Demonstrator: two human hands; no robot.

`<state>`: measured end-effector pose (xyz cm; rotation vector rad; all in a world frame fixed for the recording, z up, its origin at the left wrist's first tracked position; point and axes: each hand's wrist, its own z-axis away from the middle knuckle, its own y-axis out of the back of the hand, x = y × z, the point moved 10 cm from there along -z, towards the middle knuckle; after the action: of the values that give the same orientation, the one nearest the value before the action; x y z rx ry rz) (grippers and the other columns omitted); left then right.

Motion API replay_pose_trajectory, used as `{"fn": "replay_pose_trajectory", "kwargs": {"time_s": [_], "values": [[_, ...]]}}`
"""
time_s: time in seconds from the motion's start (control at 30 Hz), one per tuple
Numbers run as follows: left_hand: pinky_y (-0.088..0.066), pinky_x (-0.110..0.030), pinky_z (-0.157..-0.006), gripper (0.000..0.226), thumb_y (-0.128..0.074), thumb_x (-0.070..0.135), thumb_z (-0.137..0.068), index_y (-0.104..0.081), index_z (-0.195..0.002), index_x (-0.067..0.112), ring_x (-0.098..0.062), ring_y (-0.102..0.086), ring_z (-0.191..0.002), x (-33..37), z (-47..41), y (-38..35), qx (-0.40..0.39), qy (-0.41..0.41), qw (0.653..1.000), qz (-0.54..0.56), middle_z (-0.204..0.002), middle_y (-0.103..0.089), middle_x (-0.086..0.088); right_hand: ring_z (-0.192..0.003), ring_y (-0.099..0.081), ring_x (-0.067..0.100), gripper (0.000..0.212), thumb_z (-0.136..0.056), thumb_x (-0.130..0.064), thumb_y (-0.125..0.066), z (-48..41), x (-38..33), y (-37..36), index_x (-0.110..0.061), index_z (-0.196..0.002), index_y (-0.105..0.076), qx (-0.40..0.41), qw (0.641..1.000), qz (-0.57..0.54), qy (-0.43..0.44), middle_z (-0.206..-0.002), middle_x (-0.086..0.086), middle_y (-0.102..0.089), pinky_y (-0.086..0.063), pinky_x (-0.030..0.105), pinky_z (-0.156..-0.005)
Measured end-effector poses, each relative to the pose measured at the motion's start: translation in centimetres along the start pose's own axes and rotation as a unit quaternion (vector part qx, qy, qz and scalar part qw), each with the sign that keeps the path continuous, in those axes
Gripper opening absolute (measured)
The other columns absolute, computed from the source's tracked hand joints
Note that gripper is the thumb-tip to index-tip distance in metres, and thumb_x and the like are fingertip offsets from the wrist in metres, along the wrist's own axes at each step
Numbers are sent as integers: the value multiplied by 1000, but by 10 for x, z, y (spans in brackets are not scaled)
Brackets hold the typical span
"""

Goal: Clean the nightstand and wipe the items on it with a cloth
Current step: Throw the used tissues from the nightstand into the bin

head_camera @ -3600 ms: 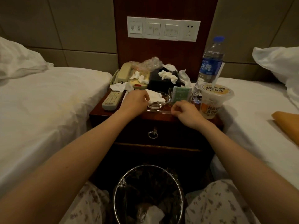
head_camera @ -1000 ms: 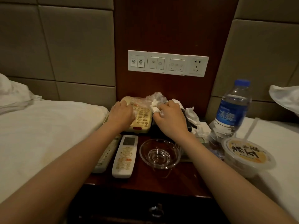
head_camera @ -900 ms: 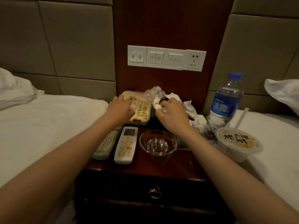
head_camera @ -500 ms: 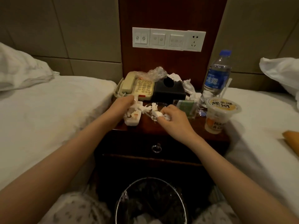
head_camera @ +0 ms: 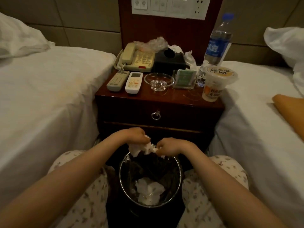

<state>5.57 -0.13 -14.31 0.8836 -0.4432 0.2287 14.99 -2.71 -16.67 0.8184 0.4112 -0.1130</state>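
Note:
My left hand (head_camera: 136, 135) and my right hand (head_camera: 167, 146) both clutch crumpled white tissues (head_camera: 139, 148) just above the far rim of the black trash bin (head_camera: 122, 171), which holds more tissue at its bottom. The dark wooden nightstand (head_camera: 164, 99) carries a beige telephone (head_camera: 139, 58), two remotes (head_camera: 117, 79) (head_camera: 133, 82), a glass ashtray (head_camera: 158, 80), a black tissue box (head_camera: 169, 60), a small green card stand (head_camera: 185, 79), a water bottle (head_camera: 217, 45) and a lidded drink cup (head_camera: 215, 83). More crumpled tissues (head_camera: 189, 57) and clear plastic wrap (head_camera: 154, 43) lie behind the box.
White beds flank the nightstand on the left (head_camera: 49, 89) and right (head_camera: 263, 112). An orange cloth (head_camera: 289, 107) lies on the right bed. A switch panel (head_camera: 169, 7) is on the wall above. My knees in patterned trousers sit either side of the bin.
Both hands gathered tissues from the telephone and tissue box area, then carried them down from the nightstand to over the bin. The view tilted downward.

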Motion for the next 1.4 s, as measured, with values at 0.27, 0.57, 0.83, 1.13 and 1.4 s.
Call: {"fn": "replay_pose_trajectory", "kwargs": {"time_s": [0.27, 0.57, 0.83, 1.13, 1.4], "values": [[-44, -45, -97, 59, -46, 36, -96, -21, -145, 15, -35, -52, -120, -23, 4, -23, -75, 115, 989, 50, -140, -41, -19, -97, -55, 20, 55, -95, -30, -51, 5, 9, 4, -16, -144, -30, 21, 995, -95, -13, -129, 10, -48, -53, 28, -72], [-47, -24, -64, 15, -42, 22, -98, -44, -113, 23, -11, -59, -71, 80, 5, 41, 31, -94, 975, 198, -88, -58, 4, -75, -64, 23, 27, -87, -12, -51, 100, 55, 120, -28, -65, -49, 580, 729, -363, 10, -78, 1, -64, -51, 34, -71], [-49, -29, -83, 51, -53, 18, -92, -33, -139, 14, -16, -56, -101, 205, 8, 102, 179, -228, 913, 289, -122, -52, -5, -103, -51, 18, 30, -87, -1, -45, 173, 128, 188, -14, -114, -43, 687, 571, -447, -54, -118, 7, -50, -43, 25, -85], [-37, -27, -100, 83, -58, 2, -87, -6, -150, 16, -21, -36, -134, 233, 10, 79, 141, -280, 895, 318, -150, -30, -9, -117, -53, 23, 77, -89, -2, -57, 129, 107, 187, -21, -147, -10, 542, 675, -490, 102, -138, 16, -45, -48, 17, -77], [-45, -26, -79, 69, -60, 15, -89, -22, -145, 27, -12, -50, -118, 132, 55, 75, 195, -259, 855, 406, -138, -49, 4, -99, -57, 3, 66, -79, 5, -55, 149, 45, 140, -30, -130, -32, 589, 685, -389, 179, -112, -12, -54, -51, 19, -85]]}}
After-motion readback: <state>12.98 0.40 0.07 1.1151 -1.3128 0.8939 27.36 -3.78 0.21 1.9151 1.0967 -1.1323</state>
